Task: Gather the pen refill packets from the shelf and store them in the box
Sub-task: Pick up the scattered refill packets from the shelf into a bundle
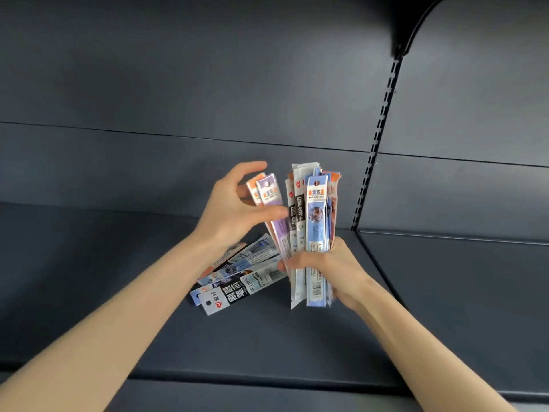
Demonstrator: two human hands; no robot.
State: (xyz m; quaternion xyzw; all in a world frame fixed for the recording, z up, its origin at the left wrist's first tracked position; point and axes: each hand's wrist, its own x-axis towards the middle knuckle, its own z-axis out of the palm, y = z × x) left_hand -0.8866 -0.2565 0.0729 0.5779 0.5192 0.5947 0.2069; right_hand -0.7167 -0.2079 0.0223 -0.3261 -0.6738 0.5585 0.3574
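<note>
Your left forearm reaches in from the lower left over the dark grey shelf [118, 263], and under its wrist a small heap of loose packets [240, 281] lies flat on the shelf board. They are fanned out and overlapping, with the black-and-white one on top and its hang-hole end pointing toward you. Your left hand [234, 209] is raised above that heap and holds two packets [269, 191], a purple one in front and an orange one behind. Your thumb lies across the purple face, your fingers curl round the back, and your index finger arches above the tops. These two lean right, so their lower ends meet the bundle [315, 209], a thick sheaf of refill packets standing nearly upright with a light blue one at the front. Your right hand [332, 263] grips the bundle around its lower part, fingers wrapped tightly across the front, and the packet ends stick out below your palm, clear of the shelf board. Behind and to the right, the slotted upright [377, 138] runs up the back panel [178, 84].
</note>
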